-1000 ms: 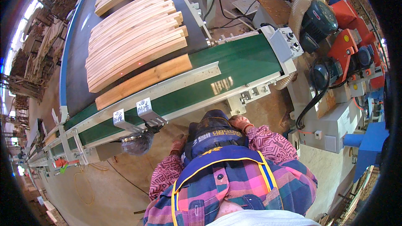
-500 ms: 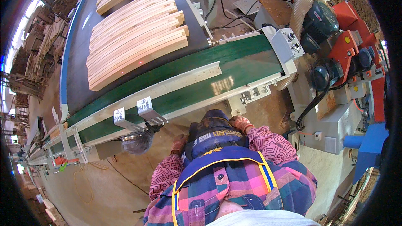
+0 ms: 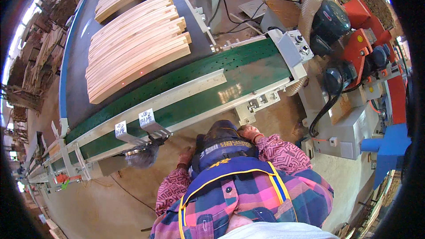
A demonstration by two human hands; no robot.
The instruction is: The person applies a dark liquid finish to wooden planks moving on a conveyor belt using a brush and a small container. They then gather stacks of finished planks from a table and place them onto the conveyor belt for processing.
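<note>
Hands | left hand [image 3: 185, 156] and right hand [image 3: 249, 131] are being held at a dark pouch [image 3: 221, 144], centre frame, below the green conveyor [image 3: 248, 68] | fingers' state cannot be told | curved wooden slats [image 3: 133, 53] are lying upper left.

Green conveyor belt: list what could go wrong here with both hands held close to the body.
1. The left hand and right hand are near the green conveyor belt; the metal brackets at its edge could catch fingers or a sleeve.
2. The stacked wooden strips lie close to the belt edge and might slide onto it.
3. The black cable dangles close to the right hand and could snag.
</note>
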